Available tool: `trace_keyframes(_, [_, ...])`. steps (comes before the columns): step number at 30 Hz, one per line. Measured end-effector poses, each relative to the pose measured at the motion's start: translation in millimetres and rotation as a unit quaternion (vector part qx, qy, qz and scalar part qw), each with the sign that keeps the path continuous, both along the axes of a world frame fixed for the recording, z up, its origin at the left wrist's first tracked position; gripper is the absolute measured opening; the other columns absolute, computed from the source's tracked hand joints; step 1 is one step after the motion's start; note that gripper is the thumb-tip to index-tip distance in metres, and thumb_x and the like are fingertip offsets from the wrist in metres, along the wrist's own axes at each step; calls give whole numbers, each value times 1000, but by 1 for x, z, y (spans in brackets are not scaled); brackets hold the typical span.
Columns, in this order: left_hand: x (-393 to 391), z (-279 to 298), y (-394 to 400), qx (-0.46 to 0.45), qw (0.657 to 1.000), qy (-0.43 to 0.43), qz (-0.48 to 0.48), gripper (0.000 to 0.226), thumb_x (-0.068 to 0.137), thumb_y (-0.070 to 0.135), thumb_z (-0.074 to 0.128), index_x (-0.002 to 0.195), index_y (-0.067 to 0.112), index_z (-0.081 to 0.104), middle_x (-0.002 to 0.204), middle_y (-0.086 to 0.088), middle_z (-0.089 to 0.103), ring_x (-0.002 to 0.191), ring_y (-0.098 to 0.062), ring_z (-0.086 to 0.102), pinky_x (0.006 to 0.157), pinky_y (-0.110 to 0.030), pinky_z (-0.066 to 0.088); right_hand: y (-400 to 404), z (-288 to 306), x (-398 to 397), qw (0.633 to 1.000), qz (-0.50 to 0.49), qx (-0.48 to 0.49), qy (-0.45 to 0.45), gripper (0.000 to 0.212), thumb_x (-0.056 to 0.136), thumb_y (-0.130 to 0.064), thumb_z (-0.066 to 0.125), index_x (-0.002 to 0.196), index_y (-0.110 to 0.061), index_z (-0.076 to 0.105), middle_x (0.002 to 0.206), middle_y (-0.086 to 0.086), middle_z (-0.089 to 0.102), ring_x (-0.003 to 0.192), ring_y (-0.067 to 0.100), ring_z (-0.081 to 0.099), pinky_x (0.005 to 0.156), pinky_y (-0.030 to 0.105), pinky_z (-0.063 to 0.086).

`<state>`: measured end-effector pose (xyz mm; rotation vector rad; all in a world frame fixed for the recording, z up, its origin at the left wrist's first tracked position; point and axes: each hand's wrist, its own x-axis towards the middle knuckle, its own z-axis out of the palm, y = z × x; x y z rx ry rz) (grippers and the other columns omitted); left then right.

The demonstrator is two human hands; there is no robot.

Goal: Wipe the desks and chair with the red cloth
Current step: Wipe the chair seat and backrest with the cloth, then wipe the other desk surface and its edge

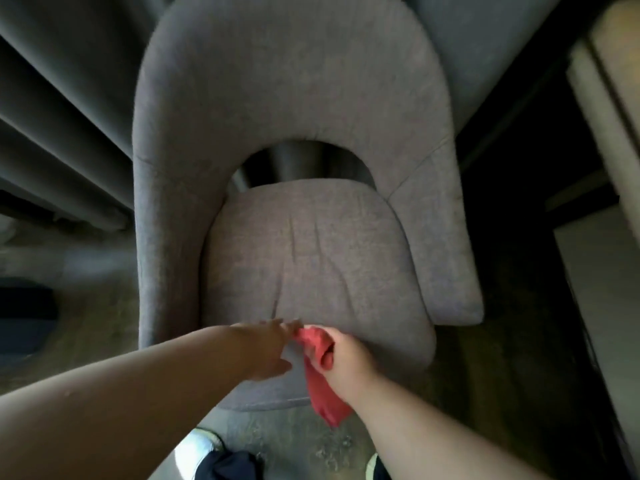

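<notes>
A grey upholstered chair (294, 98) with a curved back and a padded seat cushion (311, 258) fills the middle of the head view. My right hand (346, 355) is closed on the red cloth (320, 382) at the seat's front edge, and the cloth's loose end hangs down below the hand. My left hand (266, 348) reaches in from the left with fingers extended, its fingertips touching the top of the cloth.
Grey curtains (52, 126) hang at the left. A pale desk or shelf edge (609, 140) runs down the right side, with dark space beneath it. The carpeted floor (104, 334) lies around the chair, and my shoes (197, 452) show at the bottom.
</notes>
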<state>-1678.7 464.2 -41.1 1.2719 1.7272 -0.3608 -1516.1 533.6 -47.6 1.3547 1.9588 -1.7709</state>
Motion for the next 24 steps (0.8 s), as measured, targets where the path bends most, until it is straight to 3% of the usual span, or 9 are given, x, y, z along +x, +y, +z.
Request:
trace_keyframes(2, [3,42,8,14,986,-92,138,92,85,46,69,155,27,13,151,-3,41,128,-20,50,100,-24,39,10,44,1,988,-128,-72,43,15,89,-13,71,101,-22,73,109,3,75,93,5,70,87,28,52])
trace_keyframes(5, [10,110,23,41,899,-282,333,73,81,37,76,143,19,41,138,-6,57,124,-15,55,108,-40,42,37,117,-4,927,-265,-250,90,9,92,-15,65,94,-13,74,91,15,77,72,22,72,71,38,59])
trace_keyframes(7, [18,157,31,73,847,-333,407,48,83,36,74,125,19,57,121,-8,68,114,-18,62,104,-44,46,59,162,1,901,-279,-316,99,26,95,-25,60,88,-10,79,91,19,76,74,29,73,75,45,59])
trace_keyframes(10, [32,217,46,117,776,-383,488,37,89,24,67,121,10,57,117,-14,70,110,-28,66,100,-43,50,84,218,11,893,-269,-334,133,43,95,-44,55,90,-10,81,100,18,76,91,29,74,85,45,59])
trace_keyframes(12, [41,257,57,161,767,-371,498,34,88,16,68,118,4,57,115,-19,70,108,-32,66,96,-43,52,94,249,20,906,-242,-310,156,56,92,-55,55,113,-6,72,112,20,73,105,31,70,96,47,54])
trace_keyframes(14, [48,292,65,213,793,-303,484,28,88,14,70,110,1,59,110,-24,69,103,-35,67,95,-49,52,101,273,30,922,-210,-261,194,66,84,-57,65,128,-8,60,119,18,70,112,30,67,103,51,48])
trace_keyframes(19, [74,367,74,310,813,-159,467,32,79,31,80,94,9,63,87,-10,75,77,-16,69,77,-37,58,120,341,53,972,-70,-66,216,89,52,-46,88,130,-28,50,118,-5,71,108,9,68,99,39,52])
trace_keyframes(22, [92,399,76,337,792,-177,477,38,71,39,85,92,15,65,81,-1,76,72,-10,70,63,-25,56,133,374,63,979,-23,2,201,85,55,-41,84,132,-30,50,120,-6,69,108,7,67,99,37,53])
trace_keyframes(24, [100,415,78,349,766,-220,493,43,67,44,82,95,16,66,83,0,76,77,-14,72,63,-24,55,137,394,70,979,-23,19,201,62,67,-33,75,127,-29,58,116,-3,72,106,9,68,98,38,53])
